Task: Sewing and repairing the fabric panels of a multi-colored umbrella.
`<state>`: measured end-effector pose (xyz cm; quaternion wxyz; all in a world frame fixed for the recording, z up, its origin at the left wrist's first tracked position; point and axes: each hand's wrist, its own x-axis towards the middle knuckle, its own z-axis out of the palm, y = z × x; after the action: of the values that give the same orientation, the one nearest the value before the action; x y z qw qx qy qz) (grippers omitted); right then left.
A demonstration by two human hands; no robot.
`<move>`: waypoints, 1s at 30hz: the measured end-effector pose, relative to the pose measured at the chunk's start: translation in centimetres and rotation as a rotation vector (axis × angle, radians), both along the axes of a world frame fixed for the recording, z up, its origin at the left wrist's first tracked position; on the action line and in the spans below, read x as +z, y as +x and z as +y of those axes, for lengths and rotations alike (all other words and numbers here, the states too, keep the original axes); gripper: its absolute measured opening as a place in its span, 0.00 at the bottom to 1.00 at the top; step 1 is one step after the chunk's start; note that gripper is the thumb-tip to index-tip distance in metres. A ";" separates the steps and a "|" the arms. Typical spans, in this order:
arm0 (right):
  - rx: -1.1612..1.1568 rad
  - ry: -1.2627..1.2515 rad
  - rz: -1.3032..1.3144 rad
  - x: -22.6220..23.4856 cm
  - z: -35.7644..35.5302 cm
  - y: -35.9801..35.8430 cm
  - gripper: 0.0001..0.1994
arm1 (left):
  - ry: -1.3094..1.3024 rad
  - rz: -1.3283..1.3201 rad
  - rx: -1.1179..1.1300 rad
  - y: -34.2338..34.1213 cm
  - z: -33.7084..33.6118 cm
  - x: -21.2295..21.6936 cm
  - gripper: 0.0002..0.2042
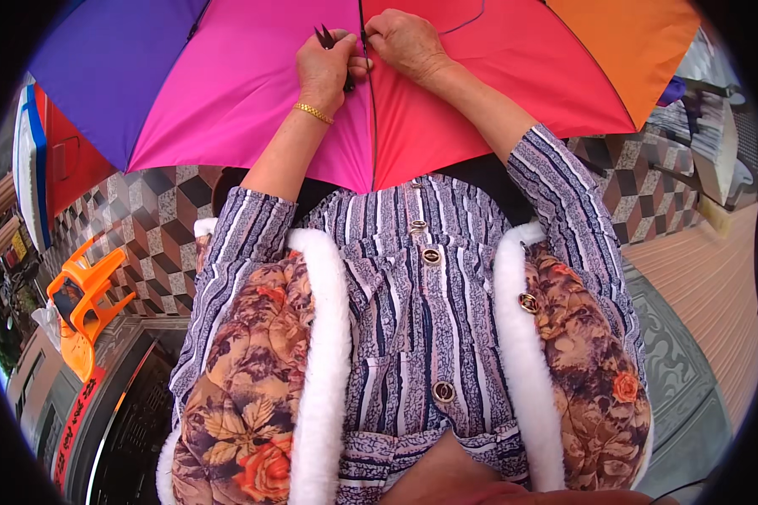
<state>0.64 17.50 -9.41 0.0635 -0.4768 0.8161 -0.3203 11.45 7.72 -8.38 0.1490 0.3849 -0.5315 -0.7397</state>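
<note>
An umbrella canopy (253,93) with purple, pink, red and orange panels spreads across my lap, its inner side with thin dark ribs facing up. A dark rib (371,126) runs along the seam between pink and red. My left hand (324,69), with a gold bracelet at the wrist, is closed round small dark thread snips (324,36), their pointed blades sticking up past the fingers. Thumb and forefinger of this hand reach the rib. Right across the seam, my right hand (406,42) pinches at the rib; what its fingertips hold is hidden. A dark thread (470,25) curves over the red panel.
An orange plastic stool (88,299) is on the patterned tile floor (156,227) to the left. A red thing with a blue and white edge (55,151) stands beyond it. Grey items (720,126) lie at the far right, near a ridged tan surface (699,295).
</note>
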 end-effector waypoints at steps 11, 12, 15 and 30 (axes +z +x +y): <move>-0.066 -0.028 -0.023 0.9 -0.2 1.3 0.10 | 0.050 0.045 0.056 0.1 0.0 -0.6 0.02; -0.084 0.076 -0.079 1.8 -0.1 1.9 0.11 | 0.023 0.049 0.077 0.4 0.1 -0.7 0.02; -0.119 0.289 -0.178 3.4 -0.4 2.7 0.12 | -0.029 0.062 0.124 0.5 0.5 -0.7 0.02; -0.062 -0.166 -0.708 0.3 0.6 1.5 0.09 | 0.119 0.262 0.198 0.7 1.0 0.0 0.03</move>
<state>2.10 18.08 -9.07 0.2936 -0.3149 0.7287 -0.5326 12.15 8.69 -8.42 0.2663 0.3438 -0.4221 -0.7955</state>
